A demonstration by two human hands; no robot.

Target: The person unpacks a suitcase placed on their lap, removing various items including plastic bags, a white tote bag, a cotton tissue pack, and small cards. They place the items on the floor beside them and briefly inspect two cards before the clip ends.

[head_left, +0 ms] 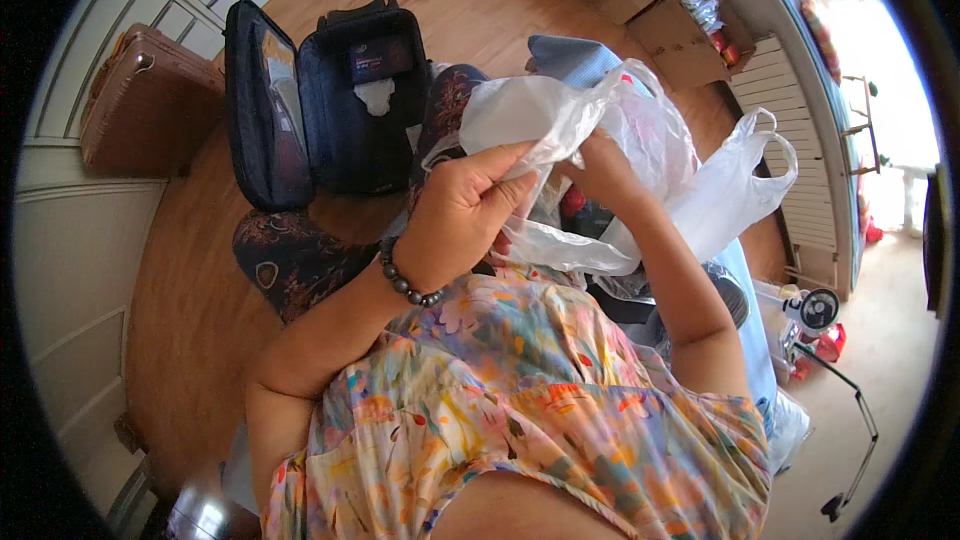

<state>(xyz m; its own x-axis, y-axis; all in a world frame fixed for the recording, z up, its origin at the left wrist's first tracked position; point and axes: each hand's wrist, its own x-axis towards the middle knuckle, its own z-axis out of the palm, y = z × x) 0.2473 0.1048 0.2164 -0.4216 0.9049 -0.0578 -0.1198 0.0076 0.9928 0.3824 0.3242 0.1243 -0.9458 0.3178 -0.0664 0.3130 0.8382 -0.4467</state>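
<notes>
A thin white plastic bag (pixel 520 112) lies across my lap, its mouth spread between my hands. My left hand (pixel 455 210), with a dark bead bracelet at the wrist, pinches one edge of the bag between thumb and fingers. At the opposite edge, my right hand (pixel 598 172) is closed on the gathered film, its fingertips partly hidden by the plastic. Beneath the opening, something small and red (pixel 573 202) shows beside dark contents I cannot make out. Another white plastic bag (pixel 722 180) with loop handles stands right of my right forearm.
An open black suitcase (pixel 358 155) sits on the wooden floor ahead to the left. A brown hard-shell suitcase (pixel 150 105) leans by the white panelled wall. Cardboard boxes (pixel 668 35) stand at the far right, near a white radiator (pixel 795 145). A small white fan (pixel 818 310) is at my right.
</notes>
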